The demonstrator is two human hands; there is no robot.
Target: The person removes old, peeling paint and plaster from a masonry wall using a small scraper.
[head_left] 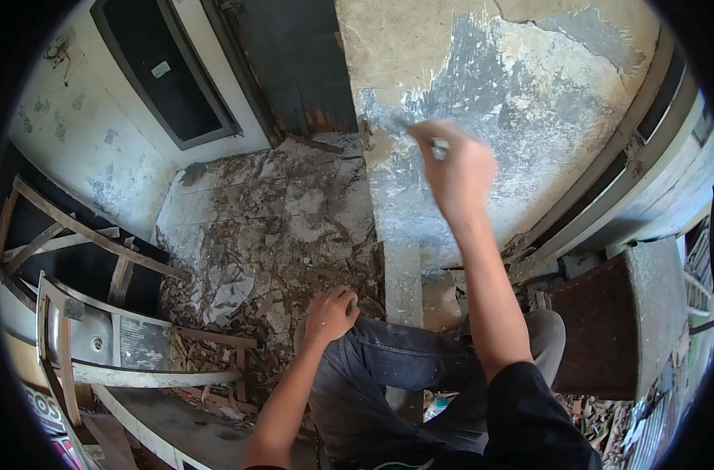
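My right hand (459, 168) is raised in front of the peeling wall (521, 149), smeared by motion. Its fingers are closed in a pinch, and a small dark blurred thing shows at the fingertips, too unclear to name. Around it the wall is patchy: bare grey, whitish flakes and cream paint with a crack near the top. My left hand (331, 315) rests on my left knee, fingers loosely bent and a little apart, with nothing visible in it.
Broken debris covers the floor (294, 204). At left are a wooden frame (90, 223) and a metal sink (90, 337). A dark-framed panel (169, 74) is in the far wall. A brown, grey-edged box-like piece (600, 329) stands at right.
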